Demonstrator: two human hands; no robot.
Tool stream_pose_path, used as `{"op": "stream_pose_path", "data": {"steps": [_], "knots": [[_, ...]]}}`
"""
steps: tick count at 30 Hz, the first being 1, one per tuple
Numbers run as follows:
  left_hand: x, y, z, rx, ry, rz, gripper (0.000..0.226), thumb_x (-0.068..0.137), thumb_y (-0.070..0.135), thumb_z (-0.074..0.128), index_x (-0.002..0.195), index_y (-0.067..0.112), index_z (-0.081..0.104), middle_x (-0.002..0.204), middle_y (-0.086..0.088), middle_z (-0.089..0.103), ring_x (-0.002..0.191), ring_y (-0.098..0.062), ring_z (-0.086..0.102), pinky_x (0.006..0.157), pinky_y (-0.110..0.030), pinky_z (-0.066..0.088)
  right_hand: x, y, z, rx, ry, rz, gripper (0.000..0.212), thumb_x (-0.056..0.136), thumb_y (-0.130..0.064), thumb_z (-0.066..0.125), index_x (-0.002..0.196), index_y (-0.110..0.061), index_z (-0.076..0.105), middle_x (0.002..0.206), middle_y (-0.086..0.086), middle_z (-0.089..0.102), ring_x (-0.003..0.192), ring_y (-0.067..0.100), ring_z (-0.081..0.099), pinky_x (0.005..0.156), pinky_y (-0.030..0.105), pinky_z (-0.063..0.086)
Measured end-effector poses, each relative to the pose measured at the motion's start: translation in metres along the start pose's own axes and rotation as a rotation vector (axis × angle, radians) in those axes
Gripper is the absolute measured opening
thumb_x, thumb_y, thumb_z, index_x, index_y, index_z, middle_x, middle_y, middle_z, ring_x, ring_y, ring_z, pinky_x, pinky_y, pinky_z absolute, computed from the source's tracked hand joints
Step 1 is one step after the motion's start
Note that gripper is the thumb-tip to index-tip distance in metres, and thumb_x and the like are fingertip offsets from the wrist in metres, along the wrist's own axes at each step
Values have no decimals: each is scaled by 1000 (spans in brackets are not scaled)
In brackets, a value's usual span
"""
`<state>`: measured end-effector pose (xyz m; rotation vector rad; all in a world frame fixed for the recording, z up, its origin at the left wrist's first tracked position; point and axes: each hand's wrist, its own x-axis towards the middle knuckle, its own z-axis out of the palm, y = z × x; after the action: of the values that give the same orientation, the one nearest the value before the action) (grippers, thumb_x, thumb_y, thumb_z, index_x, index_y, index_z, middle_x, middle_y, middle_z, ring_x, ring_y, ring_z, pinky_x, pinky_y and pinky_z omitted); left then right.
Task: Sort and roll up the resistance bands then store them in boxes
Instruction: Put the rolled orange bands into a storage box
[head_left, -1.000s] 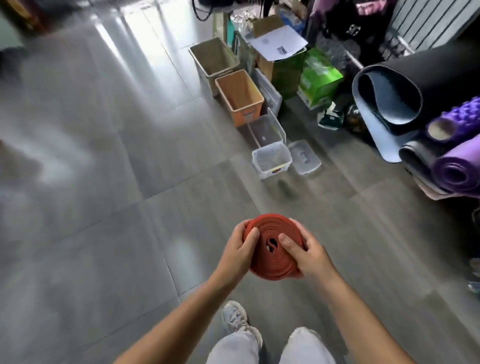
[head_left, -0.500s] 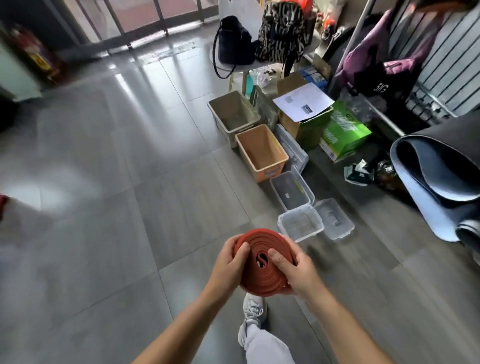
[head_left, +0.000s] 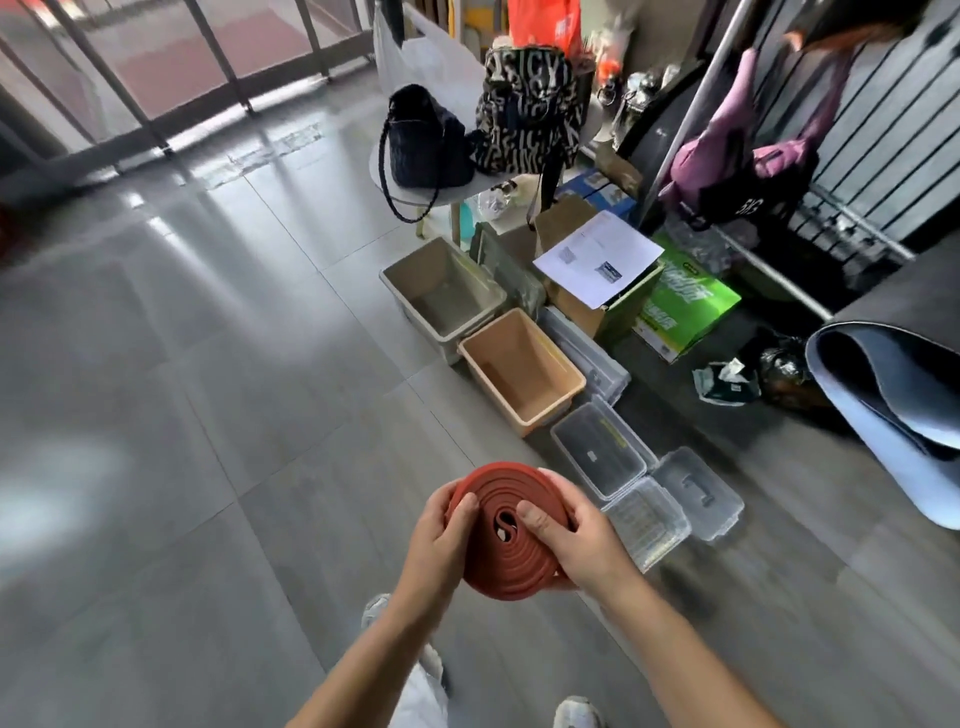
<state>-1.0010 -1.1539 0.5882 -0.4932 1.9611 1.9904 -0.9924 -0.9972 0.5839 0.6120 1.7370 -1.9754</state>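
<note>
A red resistance band (head_left: 506, 558), rolled into a flat coil, is held in front of me above the grey floor. My left hand (head_left: 439, 545) grips its left edge with the thumb on top. My right hand (head_left: 576, 540) grips the right edge, thumb pressed near the coil's centre. Ahead on the floor stand open boxes in a row: a grey-beige bin (head_left: 410, 283), an orange bin (head_left: 563, 366), a clear plastic box (head_left: 563, 441), and a smaller clear box (head_left: 675, 530) nearest my hands.
A clear lid (head_left: 698, 491) lies beside the small box. Cardboard boxes with a paper sheet (head_left: 597, 257), a green carton (head_left: 685, 301), bags on a low round table (head_left: 384, 174) and a rolled dark mat (head_left: 883, 395) crowd the right side. Open grey tiles lie to the left.
I have walked forward and my view has lifted, so the boxes sit closer to my hands and the bags have come into view. Both hands keep hold of the rolled band.
</note>
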Motion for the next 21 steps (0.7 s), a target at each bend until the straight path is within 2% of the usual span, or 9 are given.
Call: {"op": "stream_pose_path", "data": {"steps": [3,6,8,10,13,18,20,21], "knots": [[52,12,-31,50,-81,-39,16,94,11,52,102,21,61,101,3,68,87,4,64,74,-11,47,36,-4,33,26,94,-11,59,65,-49,72,120,-37,56,109,-5,68,94,14,68,56,36,57],[105,28,-53,106,-163,-41,14,94,12,53,100,22,61,100,3,68,84,7,63,73,-10,47,76,-10,61,36,197,-61,55,64,-51,72,116,-37,59,109,-8,69,101,10,66,78,38,58],[135,39,-62,129,-217,-58,13,95,12,52,98,21,60,96,5,68,79,9,63,71,-9,47,97,-15,75,61,249,-70,56,61,-56,73,113,-39,61,108,-11,69,101,6,65,84,33,56],[162,48,-68,162,-263,-76,11,95,13,52,98,19,60,94,4,68,77,8,63,69,-8,47,118,-20,83,62,293,-70,65,59,-59,73,119,-36,58,113,-11,67,106,6,62,91,31,52],[201,64,-71,190,-324,-108,12,95,14,52,104,15,60,99,-1,67,82,0,62,70,-9,48,150,-31,86,53,332,-77,65,59,-62,72,118,-39,57,115,-13,66,108,5,61,90,23,49],[278,84,-63,265,-395,-114,13,96,14,51,106,18,59,100,6,65,88,1,60,75,-9,48,217,-49,87,106,385,-43,82,53,-72,73,126,-38,54,119,-11,64,112,11,59,95,38,51],[312,91,-59,288,-407,-128,13,96,14,51,104,22,58,101,6,65,92,-1,60,78,-10,48,247,-58,88,108,407,-22,77,56,-68,72,125,-39,53,121,-10,62,113,11,58,92,32,52],[329,93,-58,303,-417,-135,13,96,15,51,103,23,58,102,6,65,93,-2,60,79,-10,48,260,-61,89,115,417,-13,72,57,-66,71,122,-41,54,120,-10,62,111,11,58,84,26,54]]}}
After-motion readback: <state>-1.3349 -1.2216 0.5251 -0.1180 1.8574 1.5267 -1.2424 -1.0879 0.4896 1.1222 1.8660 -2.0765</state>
